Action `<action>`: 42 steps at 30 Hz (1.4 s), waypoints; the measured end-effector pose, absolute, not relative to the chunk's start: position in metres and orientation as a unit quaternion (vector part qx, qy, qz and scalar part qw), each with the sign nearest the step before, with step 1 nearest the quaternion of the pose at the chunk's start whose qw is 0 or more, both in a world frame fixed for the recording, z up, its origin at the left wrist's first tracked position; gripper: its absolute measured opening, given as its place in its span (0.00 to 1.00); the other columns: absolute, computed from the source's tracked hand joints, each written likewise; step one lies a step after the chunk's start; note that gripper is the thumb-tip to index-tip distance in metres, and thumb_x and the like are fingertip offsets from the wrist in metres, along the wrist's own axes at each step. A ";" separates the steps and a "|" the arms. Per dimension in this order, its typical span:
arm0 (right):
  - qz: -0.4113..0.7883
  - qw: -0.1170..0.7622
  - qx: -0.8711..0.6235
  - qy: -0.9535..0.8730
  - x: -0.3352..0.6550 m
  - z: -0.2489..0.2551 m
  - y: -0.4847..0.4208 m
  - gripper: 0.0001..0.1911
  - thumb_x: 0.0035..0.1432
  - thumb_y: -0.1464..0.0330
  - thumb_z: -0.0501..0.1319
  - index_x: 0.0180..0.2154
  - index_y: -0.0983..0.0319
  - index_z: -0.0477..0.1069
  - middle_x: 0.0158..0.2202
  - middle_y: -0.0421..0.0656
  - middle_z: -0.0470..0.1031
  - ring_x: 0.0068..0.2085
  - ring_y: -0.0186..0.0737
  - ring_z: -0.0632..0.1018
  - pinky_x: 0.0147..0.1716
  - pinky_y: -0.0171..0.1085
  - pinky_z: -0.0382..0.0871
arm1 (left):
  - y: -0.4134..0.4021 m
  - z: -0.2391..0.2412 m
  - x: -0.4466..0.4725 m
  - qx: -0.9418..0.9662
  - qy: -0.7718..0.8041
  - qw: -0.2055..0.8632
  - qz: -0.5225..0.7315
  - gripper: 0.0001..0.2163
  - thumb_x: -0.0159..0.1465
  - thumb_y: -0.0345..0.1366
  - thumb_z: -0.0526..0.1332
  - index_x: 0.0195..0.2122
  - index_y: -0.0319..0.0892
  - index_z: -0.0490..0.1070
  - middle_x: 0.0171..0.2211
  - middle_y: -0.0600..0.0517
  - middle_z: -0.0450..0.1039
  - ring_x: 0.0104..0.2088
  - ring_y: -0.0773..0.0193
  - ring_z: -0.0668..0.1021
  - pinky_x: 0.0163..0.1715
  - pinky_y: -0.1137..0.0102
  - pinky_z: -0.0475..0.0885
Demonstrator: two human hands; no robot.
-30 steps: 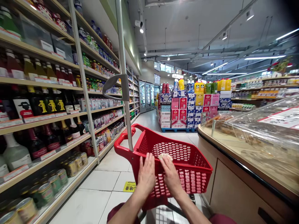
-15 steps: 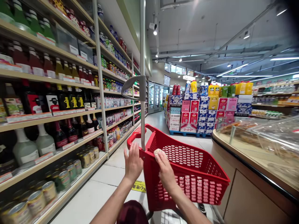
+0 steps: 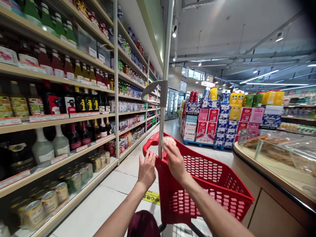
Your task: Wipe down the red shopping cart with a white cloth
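A red perforated shopping cart [image 3: 165, 197] stands in front of me, with a grey metal pole [image 3: 166, 56] rising from its near corner. A curved grey handle [image 3: 159, 90] is fixed partway up the pole. My right hand [image 3: 176, 161] is closed on a crumpled whitish cloth [image 3: 169, 143], just right of the pole's lower end and over the cart's rim. My left hand [image 3: 146, 169] has its fingers stretched out at the cart's near edge, left of the pole and below the red handlebar [image 3: 149, 141]. Whether its palm presses on the cart cannot be seen.
Shelves [image 3: 103, 115] of bottles and cans line the left side. On the right is a curved counter [image 3: 269, 184] with clear covers over food. Stacked drink boxes [image 3: 207, 121] stand ahead on a blue pallet. A yellow floor sticker [image 3: 151, 197] lies beside the cart.
My right hand has moved up with the cloth, from the cart's rim towards the pole's lower end. My left hand stays by the cart's near edge. The whole view has shifted rightward.
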State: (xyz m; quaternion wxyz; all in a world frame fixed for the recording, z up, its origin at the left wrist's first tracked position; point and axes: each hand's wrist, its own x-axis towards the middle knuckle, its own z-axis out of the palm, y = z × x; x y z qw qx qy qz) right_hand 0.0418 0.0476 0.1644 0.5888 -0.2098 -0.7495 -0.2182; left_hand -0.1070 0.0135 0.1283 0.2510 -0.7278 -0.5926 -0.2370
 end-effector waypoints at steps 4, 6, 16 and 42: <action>-0.285 0.575 -0.179 -0.745 0.033 0.257 0.069 0.25 0.59 0.79 0.44 0.56 0.61 0.58 0.61 0.45 0.54 0.63 0.40 0.48 0.59 0.48 0.52 | 0.011 0.128 -0.103 -0.731 -0.592 0.249 -0.230 0.30 0.51 0.28 0.51 0.58 0.38 0.55 0.61 0.48 0.52 0.61 0.53 0.52 0.58 0.47 0.46; -0.307 0.516 -0.173 -0.780 0.033 0.252 0.075 0.24 0.59 0.80 0.43 0.56 0.64 0.59 0.61 0.46 0.55 0.63 0.40 0.44 0.60 0.48 0.51 | 0.010 0.128 -0.103 -0.735 -0.591 0.245 -0.226 0.30 0.51 0.28 0.51 0.59 0.38 0.54 0.61 0.48 0.51 0.62 0.53 0.51 0.58 0.47 0.46; -0.336 0.408 -0.174 -0.831 0.042 0.218 0.080 0.24 0.58 0.80 0.43 0.57 0.70 0.56 0.60 0.49 0.55 0.63 0.42 0.40 0.60 0.50 0.50 | 0.012 0.125 -0.107 -0.748 -0.575 0.253 -0.212 0.31 0.52 0.29 0.51 0.60 0.36 0.50 0.62 0.46 0.48 0.62 0.53 0.48 0.57 0.46 0.45; -0.230 0.451 -0.259 -0.822 0.055 0.020 0.018 0.19 0.61 0.76 0.45 0.47 0.62 0.70 0.46 0.45 0.73 0.51 0.41 0.71 0.49 0.41 0.69 | 0.009 0.123 -0.110 -0.753 -0.566 0.269 -0.199 0.32 0.51 0.27 0.51 0.60 0.35 0.50 0.62 0.45 0.47 0.62 0.54 0.49 0.58 0.48 0.44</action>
